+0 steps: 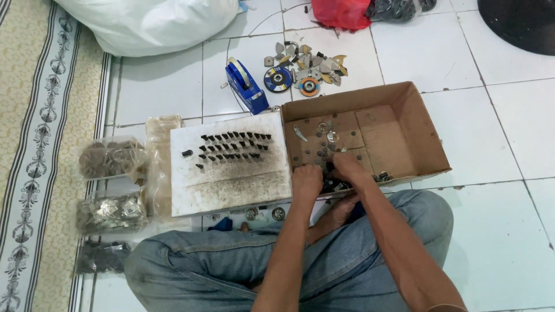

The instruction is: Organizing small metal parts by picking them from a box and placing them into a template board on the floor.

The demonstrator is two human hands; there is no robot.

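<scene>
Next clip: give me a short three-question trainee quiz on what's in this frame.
1. True or false: both hands are down inside the cardboard box.
2. What stands in rows on the white board? A) small dark pieces B) round discs C) rolls of tape
3. Fill in: the blue tape dispenser lies on the floor just beyond the far edge of the ____.

Key:
1. True; the left hand and right hand are close together at the box's near edge.
2. A; the small dark pieces sit in rows on its far half.
3. white board.
</scene>
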